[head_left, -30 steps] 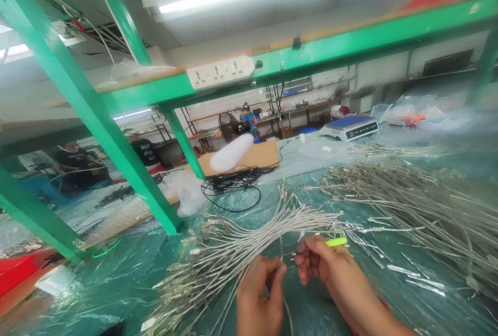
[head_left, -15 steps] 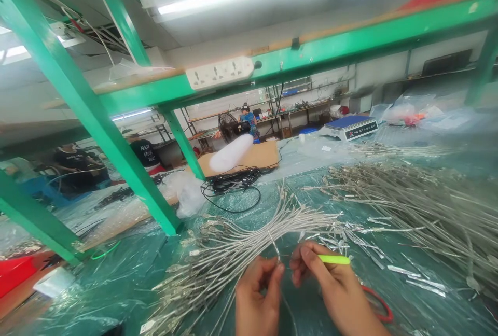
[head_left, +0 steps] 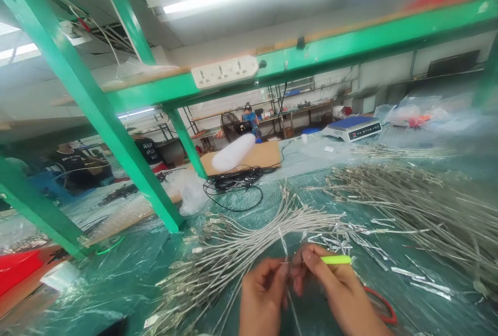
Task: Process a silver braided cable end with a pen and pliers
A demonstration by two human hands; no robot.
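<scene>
My left hand point(head_left: 262, 297) pinches a thin silvery cable point(head_left: 282, 242) that rises between my two hands at the bottom centre. My right hand point(head_left: 330, 287) meets it fingertip to fingertip on the same cable, and a yellow-green tool point(head_left: 336, 260) lies across its fingers, pointing right. Just beyond my hands a bundle of silvery cables with metal ends point(head_left: 233, 245) fans out to the left on green plastic sheeting point(head_left: 128, 274).
A larger heap of the same cables point(head_left: 408, 201) covers the right side. A red loop point(head_left: 383, 305) lies by my right wrist. Green frame posts point(head_left: 116, 134) stand at left, with black cords point(head_left: 235, 180), a scale point(head_left: 352, 128) and people working behind.
My hands have drawn closer, fingertips now touching on the cable. The yellow-green tool sank slightly in view since a second ago.
</scene>
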